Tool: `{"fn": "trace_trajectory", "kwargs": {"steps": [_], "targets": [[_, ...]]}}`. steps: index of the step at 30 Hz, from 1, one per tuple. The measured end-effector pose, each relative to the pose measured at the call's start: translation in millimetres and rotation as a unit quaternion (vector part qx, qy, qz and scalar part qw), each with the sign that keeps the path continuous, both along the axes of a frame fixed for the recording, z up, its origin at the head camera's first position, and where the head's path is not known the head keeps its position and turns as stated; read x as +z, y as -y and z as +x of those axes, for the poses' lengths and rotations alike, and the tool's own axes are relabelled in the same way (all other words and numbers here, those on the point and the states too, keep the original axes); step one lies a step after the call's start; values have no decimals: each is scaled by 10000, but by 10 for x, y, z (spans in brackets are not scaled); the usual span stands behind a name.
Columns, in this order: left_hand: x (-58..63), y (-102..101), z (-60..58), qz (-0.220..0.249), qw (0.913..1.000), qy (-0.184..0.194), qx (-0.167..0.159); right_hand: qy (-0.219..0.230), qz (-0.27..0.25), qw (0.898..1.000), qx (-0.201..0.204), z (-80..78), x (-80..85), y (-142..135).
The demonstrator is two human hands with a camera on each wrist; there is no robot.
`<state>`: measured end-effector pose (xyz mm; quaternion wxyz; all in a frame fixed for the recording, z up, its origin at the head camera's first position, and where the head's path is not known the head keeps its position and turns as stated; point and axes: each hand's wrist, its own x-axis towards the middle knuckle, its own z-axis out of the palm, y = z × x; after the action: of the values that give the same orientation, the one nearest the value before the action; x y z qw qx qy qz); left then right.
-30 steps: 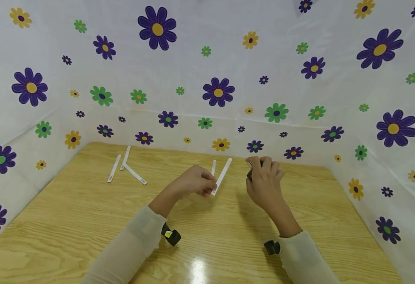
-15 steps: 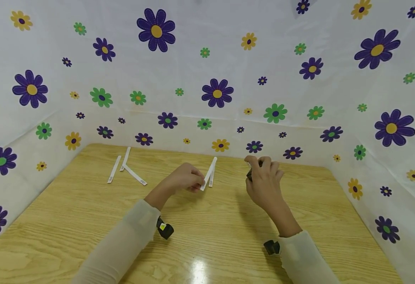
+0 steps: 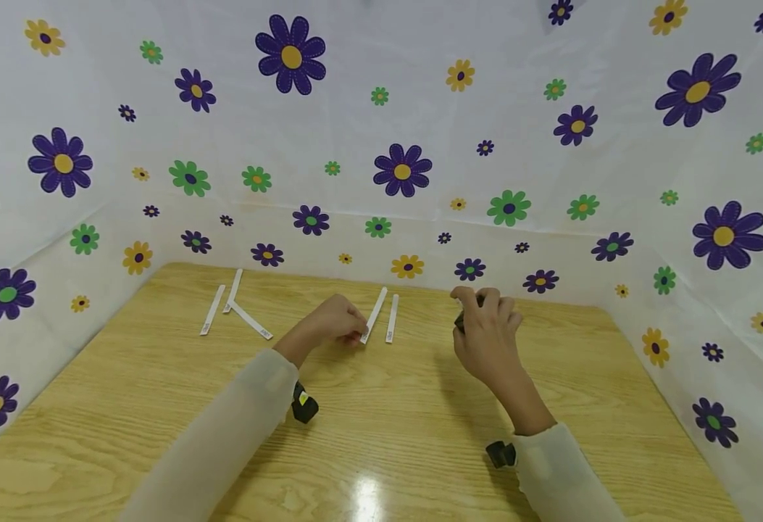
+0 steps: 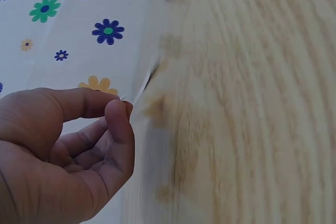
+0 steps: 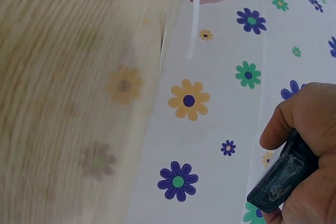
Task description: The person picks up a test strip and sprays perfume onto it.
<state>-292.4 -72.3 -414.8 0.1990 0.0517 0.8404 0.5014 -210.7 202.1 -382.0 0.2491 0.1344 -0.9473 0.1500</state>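
- Our left hand [image 3: 334,320] pinches a white strip [image 3: 374,315] by its printed near end, between thumb and forefinger, the far end slanting away from us
- We take the step in hand to be placing this strip at the angle we want; a light pinch near the end should serve, since so thin a piece may bow if we squeeze or push hard
- Just right of it, near but apart, a second strip [image 3: 391,319] lies on the bench [image 3: 368,420]; we do best to turn from the wrist, slowly, so the far tip does not sweep it aside
- Our right hand [image 3: 488,330] grasps a black object [image 5: 283,174], which we cannot identify; holding it still, off to the right, leaves us room to work
- Farther left lie three more strips [image 3: 251,320], one apart, a slanted one meeting another; we should lift over these rather than drag across
- Beyond, the flowered cloth [image 3: 420,109] meets the bench's back edge, close to the held strip's tip, so we should set it down short of the fabric
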Motion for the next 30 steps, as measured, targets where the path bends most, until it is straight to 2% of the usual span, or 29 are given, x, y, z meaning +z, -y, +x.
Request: {"fn": "trace_trajectory", "kwargs": {"steps": [7,13,18,25,30], "targets": [[-16,-72,-104,-667,9975,-222,-78,-8,-31,10000,2,-2,-12,-15],[3,-125,-206,-1480,9874,-470,-296,16,6,10000,78,-10,-12,-18],[6,-153,-274,-1574,9862,-437,-274,111,31,9999,111,-7,5,-18],[26,-178,-277,-1542,9876,-280,-125,223,57,9996,136,-9,14,-26],[28,-148,-293,-1675,9848,-421,-180,308,64,9993,186,-2,22,-31]]}}
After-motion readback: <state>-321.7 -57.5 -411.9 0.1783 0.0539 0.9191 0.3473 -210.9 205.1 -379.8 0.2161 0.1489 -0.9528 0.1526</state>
